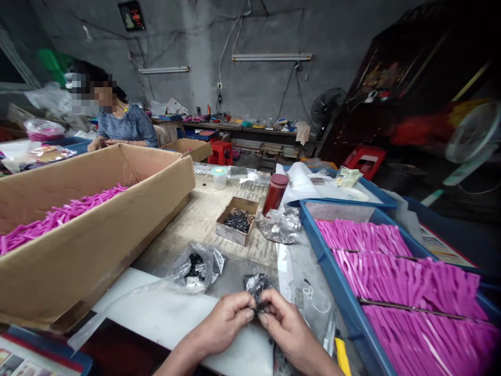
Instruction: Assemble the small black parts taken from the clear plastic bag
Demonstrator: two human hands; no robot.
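Observation:
My left hand [229, 318] and my right hand [285, 326] meet at the near side of the table. Fingertips of both pinch the gathered near end of a small clear plastic bag [256, 283] with dark contents. What exactly lies inside it I cannot make out. Left of the hands, an open plastic bag [198, 269] holds small black and silvery parts. Beyond them sits a small cardboard box [237, 222] of small black pieces. White string [313, 297] lies to the right, and a yellow-handled tool [342, 355] is beside my right forearm.
A large cardboard box [97, 235] of pink strips stands at left. At right is a blue tray [332, 292] with rows of pink pieces. A red-lidded jar [276, 193] and a bag of metal parts [279, 227] stand mid-table. Another person [127, 125] sits at far left.

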